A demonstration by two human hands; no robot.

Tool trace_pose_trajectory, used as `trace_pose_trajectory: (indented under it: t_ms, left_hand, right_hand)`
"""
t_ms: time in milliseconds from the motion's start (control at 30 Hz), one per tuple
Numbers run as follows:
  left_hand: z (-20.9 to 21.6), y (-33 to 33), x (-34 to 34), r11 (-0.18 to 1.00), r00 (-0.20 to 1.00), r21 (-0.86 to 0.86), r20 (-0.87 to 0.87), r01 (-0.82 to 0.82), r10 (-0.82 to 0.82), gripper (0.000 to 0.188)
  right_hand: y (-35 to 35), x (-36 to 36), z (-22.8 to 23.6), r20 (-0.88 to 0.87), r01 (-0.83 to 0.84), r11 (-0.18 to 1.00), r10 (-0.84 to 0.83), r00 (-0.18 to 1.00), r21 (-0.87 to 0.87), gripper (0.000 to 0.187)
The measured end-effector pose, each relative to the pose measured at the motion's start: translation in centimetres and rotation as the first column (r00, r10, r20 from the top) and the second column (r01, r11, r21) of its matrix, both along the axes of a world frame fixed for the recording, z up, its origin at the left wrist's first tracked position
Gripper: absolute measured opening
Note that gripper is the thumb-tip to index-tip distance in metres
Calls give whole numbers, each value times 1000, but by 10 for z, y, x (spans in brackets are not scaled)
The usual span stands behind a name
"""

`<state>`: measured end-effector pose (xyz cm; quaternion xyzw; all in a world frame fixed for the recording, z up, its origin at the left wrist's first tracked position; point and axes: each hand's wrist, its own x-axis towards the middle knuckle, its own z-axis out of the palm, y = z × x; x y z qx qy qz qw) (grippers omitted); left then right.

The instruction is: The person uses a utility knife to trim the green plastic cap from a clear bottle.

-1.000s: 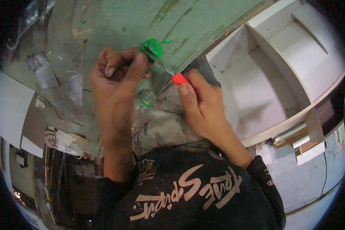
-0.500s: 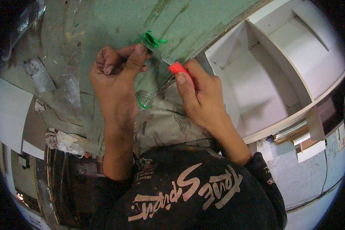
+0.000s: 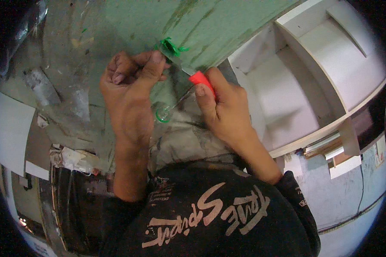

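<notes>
My right hand point(image 3: 227, 100) is wrapped round a red-handled knife point(image 3: 203, 83), its metal blade pointing up and left. The blade's tip reaches a ragged piece of green plastic point(image 3: 169, 44) with curled strips at its edge. My left hand point(image 3: 133, 81) is closed, with thumb and forefinger pinching the near side of that piece; its exact shape is partly hidden by my fingers. Close to my left wrist is a clear, round plastic piece with a green rim point(image 3: 162, 114), above the pale cloth point(image 3: 180, 141) over my lap.
A worn green work surface point(image 3: 128, 25) lies under both hands. White shelving with compartments point(image 3: 291, 81) stands at the right, close to my right hand. Flat pale scraps point(image 3: 43, 85) lie at the left, and a crumpled light wrapper point(image 3: 73, 158) lies lower left.
The green plastic has tilted slightly and its loose strips have shifted. The knife blade sits a little further behind the piece. Both hands stay nearly in place.
</notes>
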<state>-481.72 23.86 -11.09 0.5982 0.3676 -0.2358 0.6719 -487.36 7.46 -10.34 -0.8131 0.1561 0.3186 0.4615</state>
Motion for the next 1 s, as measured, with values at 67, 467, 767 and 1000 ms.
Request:
trace_pose_trajectory:
  t_ms: [67,467,767,1000]
  left_hand:
    - [-1,1,1,1000,1000,8,-10,13,-13,34]
    - [6,-5,6,991,996,133,-87,31,-20,45]
    - [0,0,1,997,1000,80,-8,12,-12,45]
    - [2,-3,2,998,1000,64,-2,26,-26,45]
  right_hand:
    - [0,0,-1,-1,0,1000,0,1000,-9,29]
    - [1,-10,3,-139,154,984,-140,980,94,25]
    - [2,-4,1,-54,91,989,-85,995,114,28]
    - [-1,-6,0,-37,72,993,-69,997,97,25]
